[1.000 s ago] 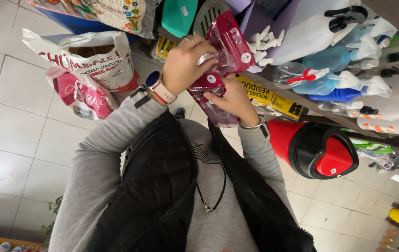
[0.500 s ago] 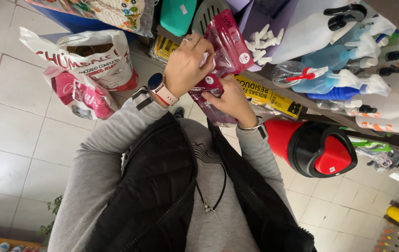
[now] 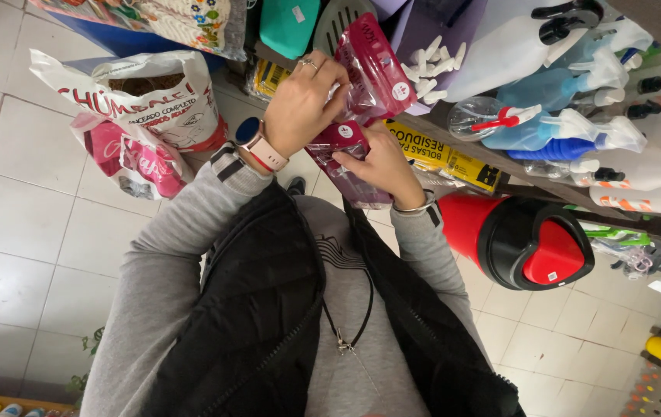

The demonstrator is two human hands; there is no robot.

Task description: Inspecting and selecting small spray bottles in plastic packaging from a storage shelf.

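Head view, looking down your own front. Largest first: your grey sleeves and black vest [image 3: 268,324] fill the lower middle, over a pale tiled floor [image 3: 13,224]; along the top and right runs a shop shelf [image 3: 500,158] with spray bottles [image 3: 554,127], white clips [image 3: 435,66] and a teal bag [image 3: 288,23]; below it stands a red bin [image 3: 516,235] with a black swing lid; at the left an open white sack [image 3: 152,96] stands on the floor, with pink bags [image 3: 133,162] just beside it.

Both hands meet at shelf height on a bundle of magenta packets [image 3: 361,116], held upright between the shelf edge and your chest. Your left hand [image 3: 299,104], watch on the wrist, has its grip closed over the top left of the bundle, fingers curled across the clear wrapper; your right hand [image 3: 384,162] grips the lower part from beneath, thumb pressed on the front of the nearest packet.

Change since a second ago: the left hand has moved a little higher, onto the tall rear packet; the right hand and the bundle have stayed about where they were; nothing has left the hands. Judged from this, you are sorting through the packets rather than setting them down, and both grips remain engaged.
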